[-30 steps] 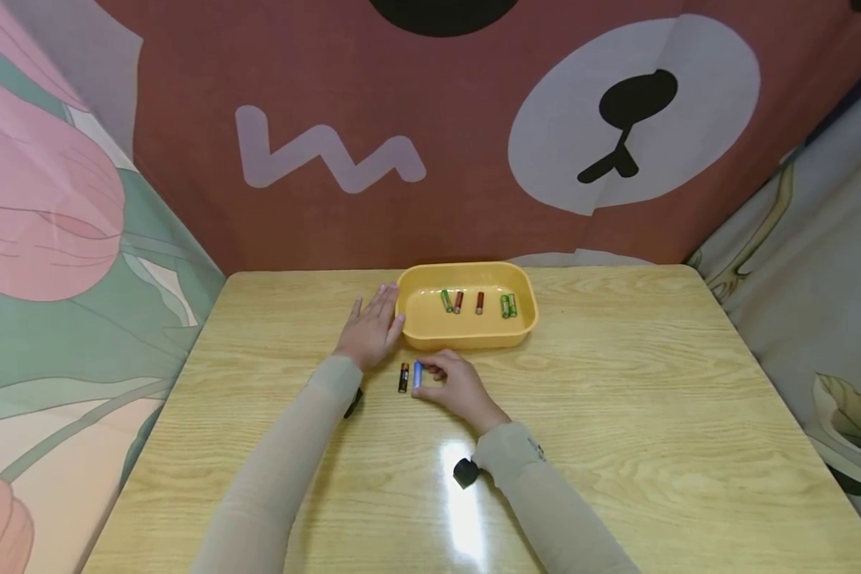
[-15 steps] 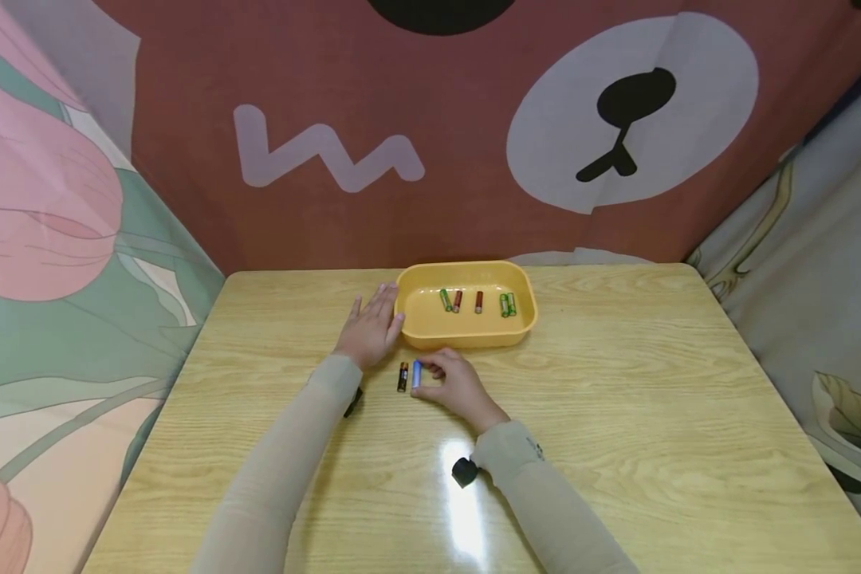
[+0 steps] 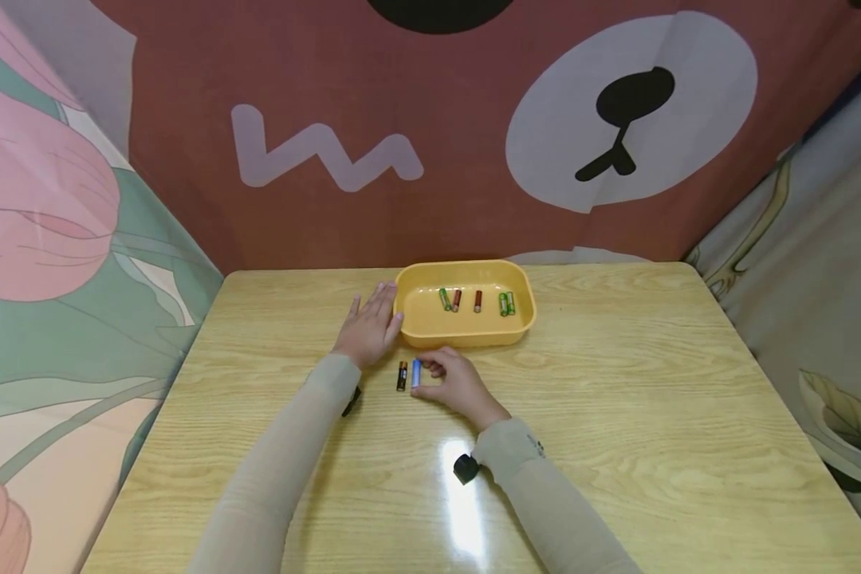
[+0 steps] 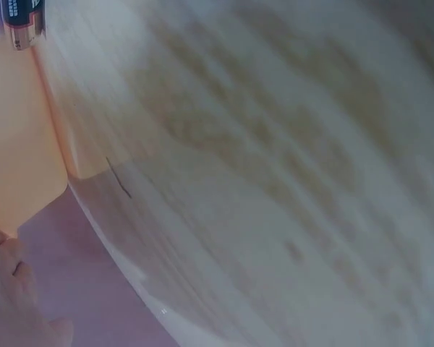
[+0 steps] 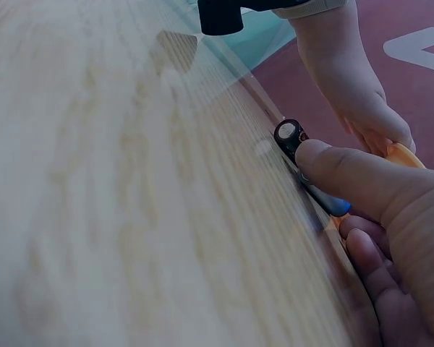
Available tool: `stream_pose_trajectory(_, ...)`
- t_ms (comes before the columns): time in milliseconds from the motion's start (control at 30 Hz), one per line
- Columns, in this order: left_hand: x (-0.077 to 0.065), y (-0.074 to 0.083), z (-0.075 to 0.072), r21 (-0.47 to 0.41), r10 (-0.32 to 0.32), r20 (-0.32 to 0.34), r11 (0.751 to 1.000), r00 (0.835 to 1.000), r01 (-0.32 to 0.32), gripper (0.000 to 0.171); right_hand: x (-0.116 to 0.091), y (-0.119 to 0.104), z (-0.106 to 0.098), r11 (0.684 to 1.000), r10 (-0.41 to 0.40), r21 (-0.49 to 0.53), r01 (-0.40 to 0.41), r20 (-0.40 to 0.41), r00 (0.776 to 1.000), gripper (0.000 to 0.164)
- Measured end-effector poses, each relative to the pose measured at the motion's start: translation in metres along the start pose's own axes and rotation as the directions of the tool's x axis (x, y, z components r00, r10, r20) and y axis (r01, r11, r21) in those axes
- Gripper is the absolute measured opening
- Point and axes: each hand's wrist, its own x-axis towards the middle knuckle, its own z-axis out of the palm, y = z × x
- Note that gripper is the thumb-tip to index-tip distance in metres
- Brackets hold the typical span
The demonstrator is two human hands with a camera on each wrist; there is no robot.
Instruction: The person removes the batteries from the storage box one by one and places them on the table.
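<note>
With its fingers stretched out, my left hand [image 3: 369, 328] rests against the left end of a yellow tray [image 3: 466, 340]. My right hand [image 3: 459, 387] pinches a blue battery [image 3: 416, 373] between thumb and fingers, in front of the tray. Just left of it lies a black battery with a copper-coloured end [image 3: 402, 376]. In the right wrist view the thumb covers part of the blue battery [image 5: 336, 205], and the black battery [image 5: 288, 133] shows beyond the thumb tip. A battery end [image 4: 22, 29] appears at the top left corner of the left wrist view.
Inside the tray lie several batteries, among them a green one [image 3: 445, 300], a red one [image 3: 477, 301] and a green pair [image 3: 506, 304] at the right. A wooden table [image 3: 653, 383] carries everything, and a brown printed cloth [image 3: 330, 223] hangs behind its far edge.
</note>
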Motion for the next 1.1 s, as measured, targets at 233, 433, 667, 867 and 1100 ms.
stream_pose_trajectory(233, 0.0, -0.001, 0.0, -0.01, 0.003, -0.009, 1.0, 1.0, -0.003, 0.067, 0.001, 0.002, 0.0, 1.0, -0.005, 0.019, 0.005, 0.004, 1.0, 0.057)
stream_pose_trajectory(433, 0.0, -0.001, 0.001, -0.005, 0.008, -0.016, 1.0, 1.0, -0.008, 0.067, 0.001, 0.004, -0.001, 0.998, 0.005, 0.061, -0.005, -0.004, 1.0, 0.054)
stream_pose_trajectory(667, -0.001, -0.001, -0.001, -0.006, 0.013, -0.012, 1.0, 1.0, -0.013, 0.067, 0.0, 0.006, 0.0, 0.992, 0.022, 0.125, -0.019, -0.023, 1.0, 0.046)
stream_pose_trajectory(867, -0.001, 0.0, -0.004, 0.024, 0.009, -0.012, 1.0, 1.0, -0.009, 0.066, 0.0, 0.01, -0.001, 0.952, 0.04, 0.307, -0.01, -0.093, 0.995, 0.03)
stream_pose_trajectory(1100, 0.001, 0.002, -0.007, 0.069, 0.0, 0.007, 0.998, 1.0, 0.0, 0.065, -0.001, 0.011, -0.008, 0.893, 0.098, 0.449, -0.038, -0.11, 0.989, 0.025)
